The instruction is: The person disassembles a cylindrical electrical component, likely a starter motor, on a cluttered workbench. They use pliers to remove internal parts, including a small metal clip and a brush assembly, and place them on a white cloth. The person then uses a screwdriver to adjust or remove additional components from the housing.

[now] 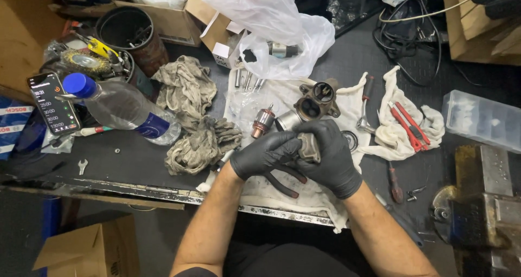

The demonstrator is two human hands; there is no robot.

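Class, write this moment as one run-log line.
left hand: gloved, grips metal part | right hand: gloved, grips same part | under: white cloth | nearby: pliers

Two gloved hands (296, 152), one water bottle (122, 109), one phone (53, 102), two grey rags (187, 87), one black bucket (133, 35), one clear plastic box (480, 119)

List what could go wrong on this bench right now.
The metal part, gripped by both gloved hands, left hand and right hand, may slip and hit the housing or rotor close by. The water bottle lies beside the phone; a leak could wet it.
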